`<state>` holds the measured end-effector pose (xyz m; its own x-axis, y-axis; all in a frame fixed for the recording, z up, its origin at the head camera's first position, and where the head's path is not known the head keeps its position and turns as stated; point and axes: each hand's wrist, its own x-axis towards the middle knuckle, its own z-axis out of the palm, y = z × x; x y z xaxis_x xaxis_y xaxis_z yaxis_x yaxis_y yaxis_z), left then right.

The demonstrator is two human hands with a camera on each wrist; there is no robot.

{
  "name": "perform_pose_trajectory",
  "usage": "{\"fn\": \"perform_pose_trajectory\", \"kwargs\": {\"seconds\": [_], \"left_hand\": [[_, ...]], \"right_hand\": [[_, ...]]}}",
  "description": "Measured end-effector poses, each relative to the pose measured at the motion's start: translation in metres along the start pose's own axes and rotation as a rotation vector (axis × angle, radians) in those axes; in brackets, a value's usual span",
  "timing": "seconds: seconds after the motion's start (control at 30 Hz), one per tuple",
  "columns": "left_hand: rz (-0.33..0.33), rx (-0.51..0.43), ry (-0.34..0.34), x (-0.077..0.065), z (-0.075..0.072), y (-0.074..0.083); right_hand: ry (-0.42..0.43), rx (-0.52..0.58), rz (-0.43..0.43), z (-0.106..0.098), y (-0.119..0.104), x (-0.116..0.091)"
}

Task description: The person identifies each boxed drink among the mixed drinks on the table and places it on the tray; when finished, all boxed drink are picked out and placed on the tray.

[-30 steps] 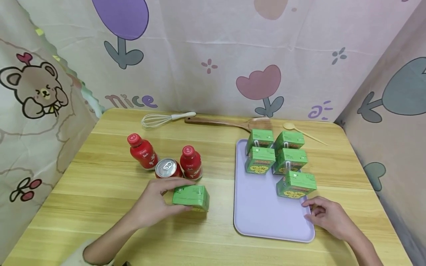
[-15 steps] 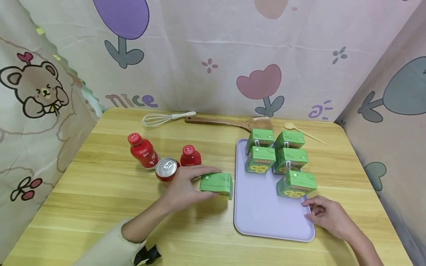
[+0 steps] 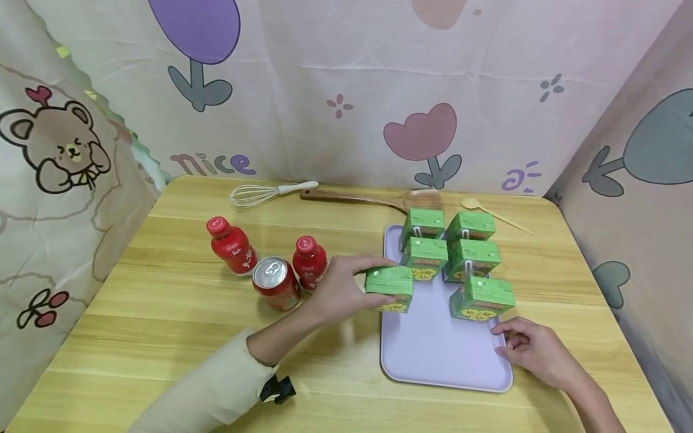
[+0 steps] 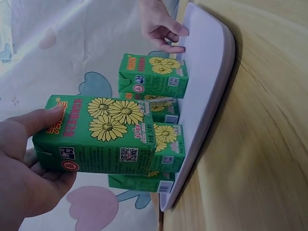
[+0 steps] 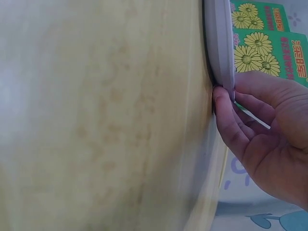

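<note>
My left hand (image 3: pixel 342 290) holds a green drink carton (image 3: pixel 391 279) by its sides, fingers behind and thumb in front. The carton overlaps the left rim of the lilac tray (image 3: pixel 444 355). Yellow flowers cover its front in the left wrist view, where the held carton (image 4: pixel 108 130) hides part of the others. Several matching cartons (image 3: pixel 425 258) stand in the tray's far half, with a nearer carton (image 3: pixel 483 299) by the right side. My right hand (image 3: pixel 535 352) pinches the tray's right rim between thumb and fingers, as the right wrist view shows the hand (image 5: pixel 274 125) close.
Left of the tray are a red can (image 3: pixel 277 285), a red bottle (image 3: pixel 233 245) and another red bottle (image 3: pixel 310 261) partly behind my left hand. Along the table's back edge lie a whisk (image 3: pixel 260 193), a wooden spatula (image 3: pixel 373 198) and a yellow spoon (image 3: pixel 495 213). Patterned cloth hangs behind.
My left hand has carried the green carton rightward and away from me, from near the red can to the tray's left rim. My right hand has stayed at the tray.
</note>
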<state>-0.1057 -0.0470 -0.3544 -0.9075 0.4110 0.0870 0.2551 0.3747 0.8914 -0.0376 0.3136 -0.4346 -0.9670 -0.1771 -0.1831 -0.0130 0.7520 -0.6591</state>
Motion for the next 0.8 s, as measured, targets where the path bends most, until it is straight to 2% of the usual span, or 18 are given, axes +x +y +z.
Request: {"fn": "perform_pose_trajectory", "kwargs": {"seconds": [0.17,0.37,0.63,0.8], "left_hand": [[-0.001,-0.027,-0.012,0.012,0.011,-0.001],[0.050,-0.042,-0.009,0.022,0.026,-0.006],[0.065,-0.015,-0.046,0.030,0.042,-0.009],[0.101,0.007,-0.038,0.034,0.052,-0.011]], "right_hand": [[0.003,-0.002,0.000,0.000,-0.001,0.000],[0.011,-0.006,-0.010,0.001,0.000,0.000],[0.014,-0.019,0.004,0.001,-0.001,0.000],[0.006,-0.022,0.018,0.001,-0.001,0.000]]}}
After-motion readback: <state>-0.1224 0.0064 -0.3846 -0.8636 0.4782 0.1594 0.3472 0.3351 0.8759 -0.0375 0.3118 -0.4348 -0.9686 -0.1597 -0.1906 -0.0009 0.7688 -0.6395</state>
